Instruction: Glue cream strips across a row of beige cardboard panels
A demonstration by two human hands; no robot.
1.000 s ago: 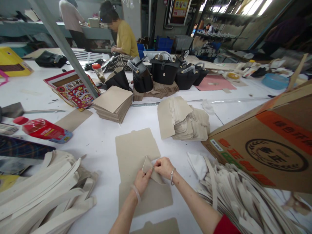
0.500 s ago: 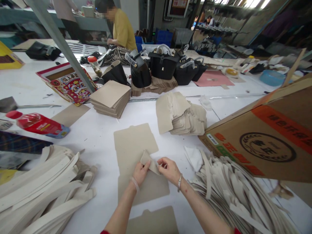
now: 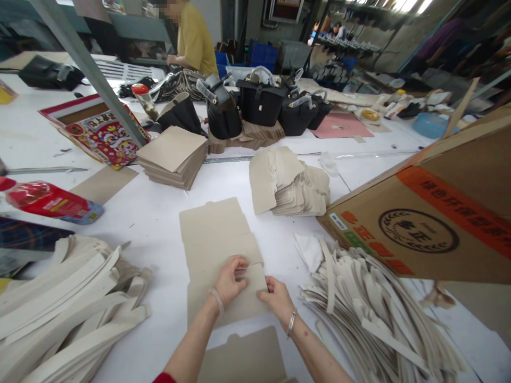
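A flat beige sheet with a small tab lies on the white table. A smaller beige piece rests over its lower right part. My left hand is on the sheet, fingers curved and apart, with its tips at the small piece's left side. With thumb and fingers, my right hand pinches the small piece's right edge. Another beige sheet lies nearest to me, below both hands.
Beige strips lie right, more strips left. A stack of boards, a pile of beige pieces, black bags and a cardboard box stand beyond. A person is behind.
The small piece, earlier held raised and tilted between both hands, now lies flat on the sheet. My left hand's fingers have spread. The whole view has shifted slightly.
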